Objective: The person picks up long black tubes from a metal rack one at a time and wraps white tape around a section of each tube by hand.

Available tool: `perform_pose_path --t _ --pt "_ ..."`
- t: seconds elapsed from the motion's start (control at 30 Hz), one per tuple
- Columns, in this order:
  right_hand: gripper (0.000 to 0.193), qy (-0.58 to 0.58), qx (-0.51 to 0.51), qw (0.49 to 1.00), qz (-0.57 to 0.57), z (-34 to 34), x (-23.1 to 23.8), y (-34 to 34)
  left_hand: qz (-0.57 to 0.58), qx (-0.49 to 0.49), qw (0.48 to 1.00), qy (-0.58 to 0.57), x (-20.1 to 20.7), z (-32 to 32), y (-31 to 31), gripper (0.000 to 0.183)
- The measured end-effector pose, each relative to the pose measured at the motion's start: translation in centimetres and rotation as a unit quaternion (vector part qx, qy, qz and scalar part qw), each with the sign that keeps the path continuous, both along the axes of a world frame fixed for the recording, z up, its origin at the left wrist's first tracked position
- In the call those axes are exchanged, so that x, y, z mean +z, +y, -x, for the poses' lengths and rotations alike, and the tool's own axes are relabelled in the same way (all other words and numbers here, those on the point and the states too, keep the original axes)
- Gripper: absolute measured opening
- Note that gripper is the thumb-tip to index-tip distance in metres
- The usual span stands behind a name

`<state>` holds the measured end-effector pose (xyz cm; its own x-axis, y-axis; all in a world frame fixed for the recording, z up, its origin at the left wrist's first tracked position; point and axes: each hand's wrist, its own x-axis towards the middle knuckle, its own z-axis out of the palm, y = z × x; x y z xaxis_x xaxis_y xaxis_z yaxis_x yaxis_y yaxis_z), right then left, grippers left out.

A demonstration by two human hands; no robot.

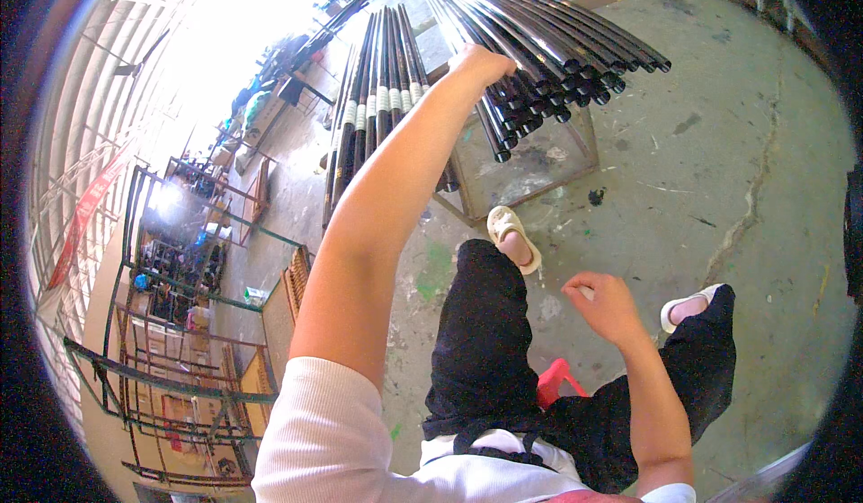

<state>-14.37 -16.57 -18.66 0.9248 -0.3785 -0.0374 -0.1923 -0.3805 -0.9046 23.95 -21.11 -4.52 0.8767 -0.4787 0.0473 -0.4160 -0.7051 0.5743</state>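
My left arm stretches far forward, and my left hand [484,62] is at the near left side of a stack of glossy black tubes [539,44]. Its fingers curl down over a black tube there, with the fingertips hidden from view. The tubes' open round ends point toward me. My right hand [609,307] is above the floor in front of my right thigh, away from the stack. Its fingers are bent inward with the thumb against them; a small pale spot shows between them, too small to name.
Left of the stack lies a row of dark tubes with white bands [382,100]. A metal frame stand [589,148] is under the stack. Dark metal racks [180,386] stand at the left. A pink-red stool [559,382] shows between my legs, above a stained concrete floor [755,143].
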Motion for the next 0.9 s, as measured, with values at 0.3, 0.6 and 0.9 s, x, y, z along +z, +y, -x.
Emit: perform_pose_path --t 0.3,0.6,0.9 --pt "0.02 0.019 -0.01 0.999 0.028 0.2 -0.1 -0.2 0.037 -0.026 0.999 0.029 1.5 1.8 -0.5 0.022" --pt "0.019 0.007 -0.023 0.999 0.03 0.4 -0.1 -0.5 0.106 0.008 0.99 0.094 -1.7 -2.4 -1.7 0.041" --pt "0.02 0.014 -0.021 0.999 0.037 0.3 -0.4 -0.3 0.201 0.125 0.965 -0.111 0.4 2.8 0.3 0.047"
